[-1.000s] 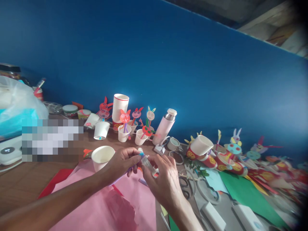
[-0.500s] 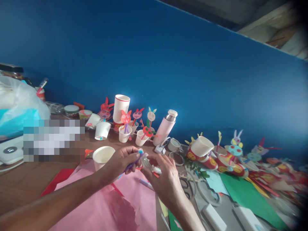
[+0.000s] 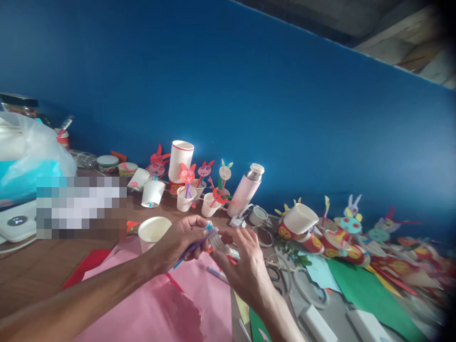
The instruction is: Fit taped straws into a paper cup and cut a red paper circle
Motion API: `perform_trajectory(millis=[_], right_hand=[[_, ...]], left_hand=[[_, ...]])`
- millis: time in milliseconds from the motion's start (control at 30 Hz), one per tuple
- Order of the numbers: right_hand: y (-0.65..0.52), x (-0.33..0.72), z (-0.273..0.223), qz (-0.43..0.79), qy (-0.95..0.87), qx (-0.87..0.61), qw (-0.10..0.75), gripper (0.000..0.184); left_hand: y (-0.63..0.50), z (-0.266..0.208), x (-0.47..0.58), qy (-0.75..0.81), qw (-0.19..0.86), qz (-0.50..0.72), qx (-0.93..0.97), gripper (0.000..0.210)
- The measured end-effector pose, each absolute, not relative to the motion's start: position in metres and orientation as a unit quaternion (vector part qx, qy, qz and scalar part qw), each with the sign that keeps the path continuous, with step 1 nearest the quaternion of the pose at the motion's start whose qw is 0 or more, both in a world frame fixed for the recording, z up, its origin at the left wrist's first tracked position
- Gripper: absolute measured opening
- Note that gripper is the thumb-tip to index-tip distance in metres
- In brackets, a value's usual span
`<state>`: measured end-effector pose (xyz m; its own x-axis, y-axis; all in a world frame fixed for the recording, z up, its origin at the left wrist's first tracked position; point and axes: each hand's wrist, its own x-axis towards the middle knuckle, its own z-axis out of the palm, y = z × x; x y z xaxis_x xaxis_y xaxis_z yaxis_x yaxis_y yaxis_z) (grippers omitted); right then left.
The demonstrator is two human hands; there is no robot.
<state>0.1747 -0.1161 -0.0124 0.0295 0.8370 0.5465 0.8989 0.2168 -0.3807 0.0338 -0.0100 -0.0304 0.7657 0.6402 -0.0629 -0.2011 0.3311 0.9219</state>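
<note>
My left hand (image 3: 188,237) pinches a narrow purple paper strip (image 3: 194,246) with a light blue strip (image 3: 179,262) showing below it. My right hand (image 3: 242,261) is closed on a clear, whitish plastic object (image 3: 220,242), whose exact kind I cannot make out. Its tip meets the upper end of the strips between both hands, or comes very close to it. A white paper cup (image 3: 154,227) stands just behind my left wrist. Beneath my hands lies a pink paper sheet (image 3: 149,294), with a marker-like stick (image 3: 216,274) on it.
Along the blue wall are cups with paper animal figures (image 3: 187,175), a tall cup stack (image 3: 181,159) and a pink thermos (image 3: 245,190). To the right lie scissors (image 3: 276,278), a tape ring (image 3: 309,285), green paper (image 3: 370,285) and white power banks (image 3: 317,323).
My left hand has tilted the strips slightly, so more of the purple and blue shows. The clear object in my right hand has shifted a little against their end.
</note>
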Motion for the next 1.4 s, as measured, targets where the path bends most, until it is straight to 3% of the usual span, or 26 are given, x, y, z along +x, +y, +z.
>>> perform_trajectory(millis=[100, 400, 733, 1033, 1200, 1400], right_hand=[[-0.118, 0.173, -0.011, -0.012, -0.683, -0.628, 0.373, 0.004], [-0.116, 0.172, -0.011, -0.001, -0.664, -0.636, 0.394, 0.005], [-0.114, 0.172, -0.016, -0.099, -0.685, -0.61, 0.386, 0.016], [-0.125, 0.173, 0.004, 0.047, -0.663, -0.646, 0.375, 0.007], [-0.123, 0.171, 0.003, 0.038, -0.681, -0.64, 0.354, 0.019], [-0.126, 0.173, 0.004, 0.117, -0.678, -0.624, 0.372, 0.035]], left_hand=[[-0.012, -0.027, 0.033, 0.212, 0.794, 0.257, 0.509, 0.021], [-0.018, -0.026, 0.034, 0.206, 0.798, 0.24, 0.512, 0.022], [-0.014, -0.027, 0.032, 0.174, 0.788, 0.236, 0.541, 0.025], [-0.013, -0.029, 0.027, 0.135, 0.777, 0.195, 0.583, 0.022], [-0.013, -0.03, 0.028, 0.119, 0.783, 0.197, 0.578, 0.023], [-0.012, -0.026, 0.027, 0.115, 0.796, 0.199, 0.56, 0.026]])
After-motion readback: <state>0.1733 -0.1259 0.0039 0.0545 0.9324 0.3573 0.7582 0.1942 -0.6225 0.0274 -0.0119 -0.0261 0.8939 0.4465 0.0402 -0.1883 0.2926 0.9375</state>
